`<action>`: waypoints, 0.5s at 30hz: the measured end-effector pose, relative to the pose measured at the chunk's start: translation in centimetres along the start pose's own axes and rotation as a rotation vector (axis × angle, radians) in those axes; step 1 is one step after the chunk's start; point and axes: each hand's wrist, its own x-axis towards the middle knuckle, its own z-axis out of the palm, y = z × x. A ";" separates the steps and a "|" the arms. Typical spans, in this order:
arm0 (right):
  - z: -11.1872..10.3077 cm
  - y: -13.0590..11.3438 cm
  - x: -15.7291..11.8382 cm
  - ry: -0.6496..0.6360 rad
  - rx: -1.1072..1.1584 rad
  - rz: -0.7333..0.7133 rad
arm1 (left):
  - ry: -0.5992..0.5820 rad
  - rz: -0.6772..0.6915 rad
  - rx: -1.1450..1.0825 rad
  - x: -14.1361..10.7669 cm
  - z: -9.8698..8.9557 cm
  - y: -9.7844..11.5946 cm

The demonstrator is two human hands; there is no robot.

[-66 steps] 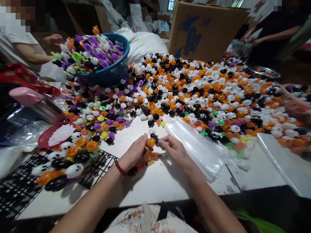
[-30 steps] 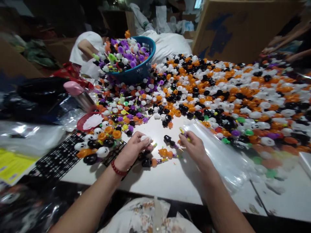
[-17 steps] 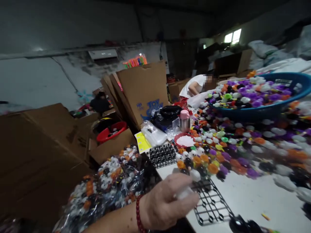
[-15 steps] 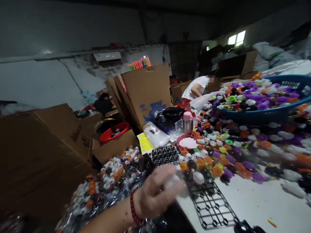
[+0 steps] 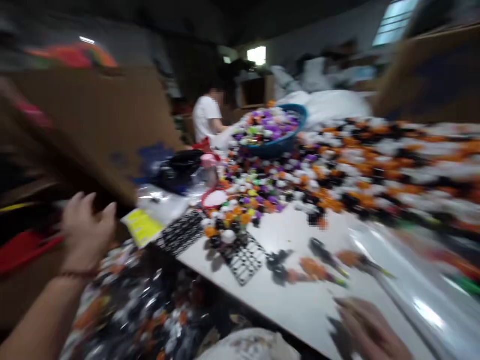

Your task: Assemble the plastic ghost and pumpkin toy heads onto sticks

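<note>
My left hand (image 5: 88, 230) is raised at the left with its fingers spread, and nothing shows in it. It appears in front of a red basin (image 5: 30, 250) and above plastic bags of small skull-like toy pieces (image 5: 150, 310). My right hand (image 5: 371, 330) is low over the white table (image 5: 273, 300), blurred, its fingers drawn together. A dark shape lies by its fingertips; whether it is held or a shadow is unclear. Beyond it are orange-and-black toys with green tips (image 5: 315, 270). Left of those lies a black grid rack (image 5: 245, 260).
Loose coloured pieces (image 5: 262, 192) are heaped across the table's back, around a full blue basket (image 5: 277, 147). Clear plastic film (image 5: 420, 300) covers the right side. A cardboard box (image 5: 101, 110) stands at the left. A co-worker in a white shirt (image 5: 205, 117) is behind.
The view has swung right. My left hand has moved left away from the rack and opened; the whitish thing in it is gone. My right hand has come into view.
</note>
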 end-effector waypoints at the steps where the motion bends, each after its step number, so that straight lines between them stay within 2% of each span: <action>1: -0.4 -0.5 -0.9 0.004 -0.002 0.034 | -0.069 0.063 -0.118 -2.2 0.9 2.5; 2: -0.5 -1.1 -1.2 -0.003 0.007 0.054 | -0.146 0.101 -0.246 -4.5 1.5 5.1; 4: -0.4 -1.9 -0.7 -0.003 0.023 0.057 | -0.417 0.241 -0.546 -9.2 2.0 10.6; 6: -0.5 -2.5 0.0 0.041 -0.003 0.037 | -0.761 0.454 -0.794 -13.3 2.3 16.3; 8: -0.8 -2.7 0.1 0.076 -0.007 0.044 | -1.044 0.581 -0.824 -16.3 3.6 22.0; 9: -1.0 -2.6 0.0 0.085 0.015 0.069 | -1.136 0.614 -0.795 -17.3 4.7 24.6; 11: -1.2 -2.3 -0.6 0.095 0.099 0.156 | -1.223 0.622 -0.713 -18.5 7.9 29.3; 15: -1.0 -1.4 -1.7 0.150 0.281 0.314 | -1.184 0.534 -0.556 -19.7 14.6 36.2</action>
